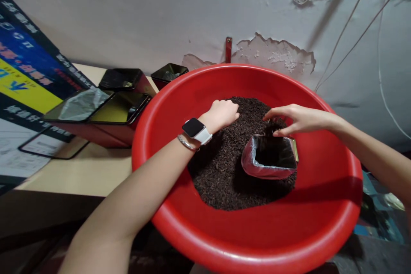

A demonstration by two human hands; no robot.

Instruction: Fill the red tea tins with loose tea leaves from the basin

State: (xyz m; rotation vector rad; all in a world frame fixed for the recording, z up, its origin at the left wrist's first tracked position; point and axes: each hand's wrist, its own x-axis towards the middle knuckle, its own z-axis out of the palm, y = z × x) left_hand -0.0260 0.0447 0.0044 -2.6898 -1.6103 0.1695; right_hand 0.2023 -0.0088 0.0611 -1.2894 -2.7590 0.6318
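A red plastic basin [321,218] holds a broad heap of loose, dark dried leaves that look like tea [221,180]. On the heap stands a small reddish box with a clear plastic lining [268,172], tilted a little, with dark leaves inside. My right hand [293,119] is over the box's far rim, fingers curved and thumb apart, with a clump of leaves between them, some dropping toward the opening. My left hand [221,114] is closed at the heap's far left side, palm down; whatever its fingers hold is hidden. A watch and bangle are on the left wrist.
Left of the basin, several dark-rimmed boxes [120,113] stand on a pale tabletop [105,175], one with a plastic bag [84,103] in it. A printed board [28,64] leans behind them. Peeling wall [128,17] and hanging wires [353,38] lie beyond the basin.
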